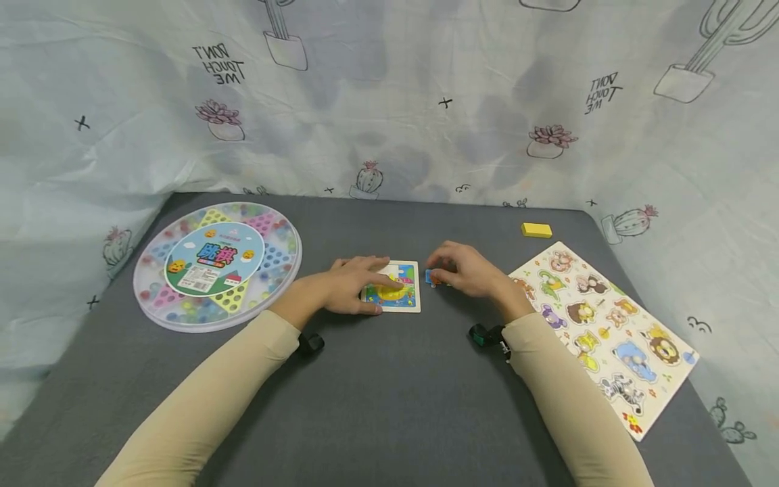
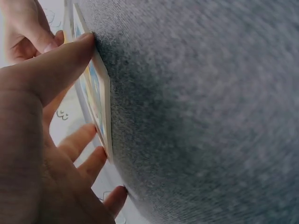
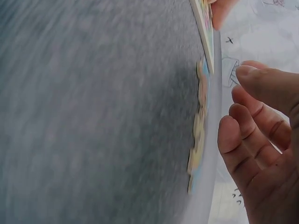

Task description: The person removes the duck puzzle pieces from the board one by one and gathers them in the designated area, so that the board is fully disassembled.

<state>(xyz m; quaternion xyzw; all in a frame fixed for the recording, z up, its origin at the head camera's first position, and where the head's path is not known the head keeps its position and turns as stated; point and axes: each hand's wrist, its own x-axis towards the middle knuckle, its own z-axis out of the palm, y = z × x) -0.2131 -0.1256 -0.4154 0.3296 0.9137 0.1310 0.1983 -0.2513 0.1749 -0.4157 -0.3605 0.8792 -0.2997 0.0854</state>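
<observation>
A small square jigsaw puzzle board (image 1: 416, 306) with a colourful picture and a pale frame lies on the grey table. My left hand (image 1: 347, 284) rests on it with spread fingers, the index finger stretched across the yellow part of the picture. In the left wrist view, the thumb (image 2: 77, 49) touches the board's near edge. Just right of the board, my right hand (image 1: 467, 272) hovers over thin loose puzzle pieces (image 3: 198, 130) that lie flat on the cloth. Its fingers are loosely bent with nothing visible between them. The hand hides most of these pieces in the head view.
At the left lies a round Chinese checkers set (image 1: 280, 297) in a clear case. A large wooden animal puzzle board (image 1: 648, 412) lies slanted at the right, partly under the right forearm. A yellow block (image 1: 537, 230) sits near the back edge, before a printed cloth backdrop (image 1: 402, 101).
</observation>
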